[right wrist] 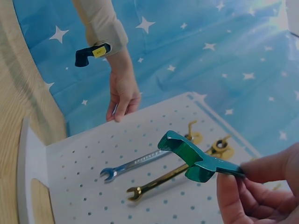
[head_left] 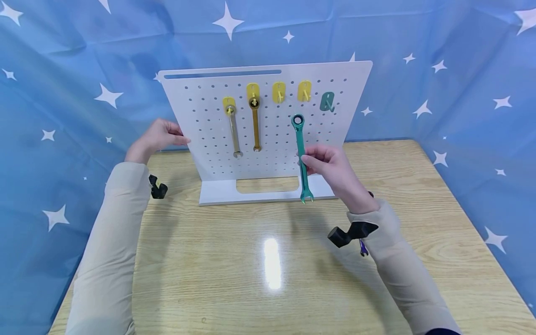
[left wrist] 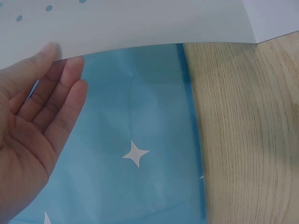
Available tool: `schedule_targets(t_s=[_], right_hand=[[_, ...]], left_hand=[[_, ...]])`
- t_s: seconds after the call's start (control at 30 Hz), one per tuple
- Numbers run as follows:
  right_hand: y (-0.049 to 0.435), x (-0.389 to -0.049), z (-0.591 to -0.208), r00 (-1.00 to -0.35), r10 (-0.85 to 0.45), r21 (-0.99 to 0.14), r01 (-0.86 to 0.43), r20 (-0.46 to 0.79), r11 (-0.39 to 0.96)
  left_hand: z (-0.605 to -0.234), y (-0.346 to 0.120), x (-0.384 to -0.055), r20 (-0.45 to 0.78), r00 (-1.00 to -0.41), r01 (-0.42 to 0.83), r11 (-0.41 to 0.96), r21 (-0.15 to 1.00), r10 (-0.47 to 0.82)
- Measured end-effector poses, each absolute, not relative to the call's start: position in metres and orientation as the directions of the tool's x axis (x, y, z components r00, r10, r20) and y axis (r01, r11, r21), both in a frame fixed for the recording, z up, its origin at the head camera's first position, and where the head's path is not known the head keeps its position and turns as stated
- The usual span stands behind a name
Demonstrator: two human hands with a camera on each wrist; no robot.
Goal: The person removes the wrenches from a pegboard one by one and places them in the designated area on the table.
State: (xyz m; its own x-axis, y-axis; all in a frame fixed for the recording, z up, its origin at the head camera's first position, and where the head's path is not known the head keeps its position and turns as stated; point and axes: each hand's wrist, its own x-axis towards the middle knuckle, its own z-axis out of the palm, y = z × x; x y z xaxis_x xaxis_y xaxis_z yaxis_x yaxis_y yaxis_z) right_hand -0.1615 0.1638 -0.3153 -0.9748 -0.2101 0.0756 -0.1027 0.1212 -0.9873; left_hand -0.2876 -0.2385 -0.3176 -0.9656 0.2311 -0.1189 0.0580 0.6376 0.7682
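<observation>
My right hand [head_left: 328,167] pinches a green combination wrench [head_left: 300,149] by its shaft, ring end up, in front of the white pegboard [head_left: 268,163]. In the right wrist view the open jaw end of the green wrench [right wrist: 196,161] points toward the camera. My left hand [head_left: 161,137] grips the pegboard's left edge, thumb on the front and fingers behind, as the left wrist view shows. A silver wrench [head_left: 234,132] and a gold wrench [head_left: 256,125] hang from yellow hooks. Two yellow hooks [head_left: 278,92] and a green hook [head_left: 327,101] hold nothing.
The pegboard stands on a wooden table [head_left: 234,260] before a blue star-printed cloth [head_left: 268,32]. A small purple wrench [head_left: 363,248] lies partly hidden under my right forearm. Black camera mounts sit on both wrists.
</observation>
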Motion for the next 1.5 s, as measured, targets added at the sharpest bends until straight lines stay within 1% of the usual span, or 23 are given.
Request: schedule_targets(t_s=[0.4, 0.63, 0.93, 1.3, 1.5], right_hand=[[0.182, -0.152, -0.338, -0.985, -0.172, -0.985, -0.055, 0.026, 0.164], [0.193, -0.145, -0.351, -0.988, -0.156, -0.986, -0.037, 0.011, 0.165], [0.212, -0.134, -0.365, -0.992, -0.108, -0.974, 0.034, -0.059, 0.225], [0.239, -0.119, -0.379, -0.995, -0.065, -0.963, 0.052, -0.071, 0.264], [0.256, -0.112, -0.383, -0.996, -0.026, -0.963, 0.081, -0.09, 0.257]], left_hand=[[-0.318, -0.238, -0.288, -0.124, -0.967, 0.05, 0.641, 0.766, 0.223], [-0.318, -0.238, -0.288, -0.12, -0.965, 0.058, 0.64, 0.766, 0.231], [-0.319, -0.239, -0.288, -0.113, -0.965, 0.065, 0.633, 0.771, 0.238], [-0.319, -0.24, -0.289, -0.115, -0.964, 0.064, 0.627, 0.776, 0.24], [-0.318, -0.239, -0.288, -0.12, -0.966, 0.057, 0.639, 0.767, 0.231]])
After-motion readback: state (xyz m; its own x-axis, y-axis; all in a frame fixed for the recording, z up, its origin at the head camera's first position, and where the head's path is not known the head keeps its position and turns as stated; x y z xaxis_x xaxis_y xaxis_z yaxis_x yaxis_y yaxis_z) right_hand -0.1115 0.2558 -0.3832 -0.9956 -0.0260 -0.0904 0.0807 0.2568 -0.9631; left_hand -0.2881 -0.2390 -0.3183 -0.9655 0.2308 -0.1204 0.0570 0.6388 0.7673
